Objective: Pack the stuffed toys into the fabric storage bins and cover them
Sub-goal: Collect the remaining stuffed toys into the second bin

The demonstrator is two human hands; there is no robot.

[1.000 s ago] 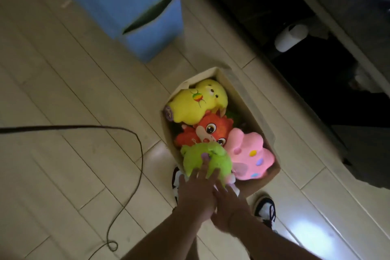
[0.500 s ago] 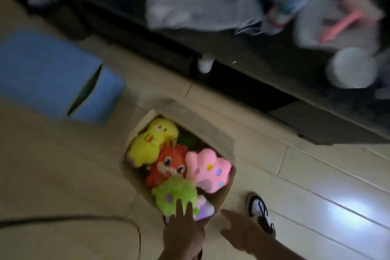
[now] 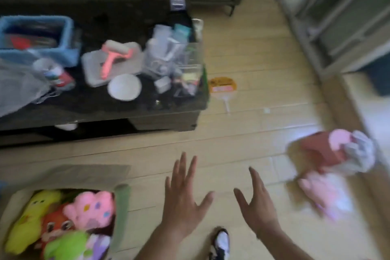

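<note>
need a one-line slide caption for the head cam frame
Both hands, left hand and right hand, open and empty over the floor, between a toy-filled bin and loose stuffed toys.

bin [image 3: 121,200]: beige fabric, open, left of the left hand's fingers [image 3: 181,170]
toys inside [image 3: 90,209]: yellow, orange, pink, green, packed
loose toys [image 3: 329,175]: pink, blurred, right of the right hand's fingers [image 3: 254,177]

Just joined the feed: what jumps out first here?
Two open, empty hands, left hand and right hand, are spread over the floor at bottom centre. At bottom left, a fabric bin is crammed with bright stuffed toys. At right, blurred pink plush toys lie loose on the floor.
</note>
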